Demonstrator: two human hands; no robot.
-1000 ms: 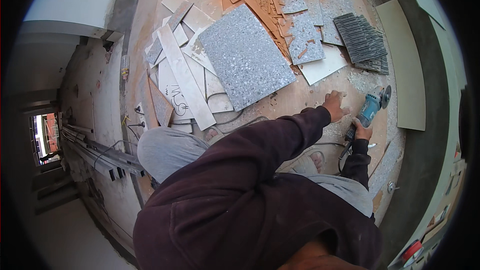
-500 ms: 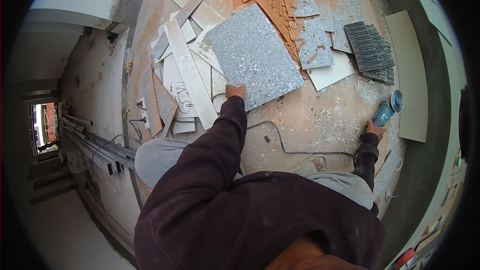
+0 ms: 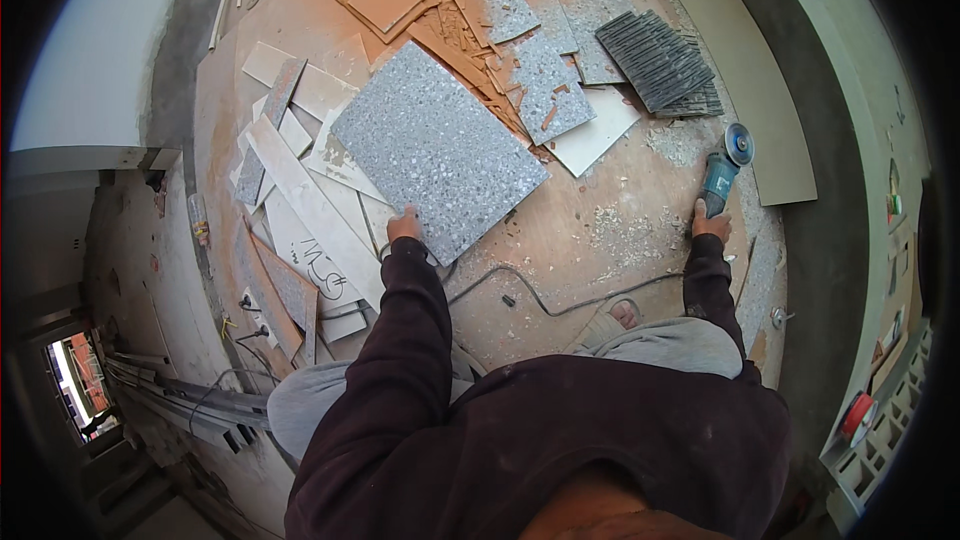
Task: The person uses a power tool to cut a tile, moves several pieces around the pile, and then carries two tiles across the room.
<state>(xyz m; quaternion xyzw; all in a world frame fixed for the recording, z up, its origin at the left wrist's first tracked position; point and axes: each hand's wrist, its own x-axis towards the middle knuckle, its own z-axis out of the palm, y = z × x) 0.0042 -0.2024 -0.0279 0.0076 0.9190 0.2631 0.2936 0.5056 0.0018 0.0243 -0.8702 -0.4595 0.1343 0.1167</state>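
Note:
A large speckled grey tile (image 3: pixel 440 145) lies tilted across other pieces in the middle. My left hand (image 3: pixel 405 224) grips its near left edge, the fingertips partly hidden. Off to the right, my right hand (image 3: pixel 711 223) is wrapped around the body of a teal angle grinder (image 3: pixel 718 183). The grinder's round disc (image 3: pixel 739 144) points away from me, apart from the tile. A dark power cord (image 3: pixel 540 302) winds over the floor between my arms.
Pale tile offcuts (image 3: pixel 310 210) overlap to the left of the large tile. Broken orange-dusted pieces (image 3: pixel 455 35) and speckled offcuts (image 3: pixel 550 85) lie beyond it. Dark ribbed strips (image 3: pixel 655 60) are stacked at the far right, near a long beige panel (image 3: pixel 745 80). White chips (image 3: pixel 630 240) litter the floor.
My view has turned, shifting the scene to the left in the picture. Both hands keep their holds; the tile looks unmoved among the pieces around it.

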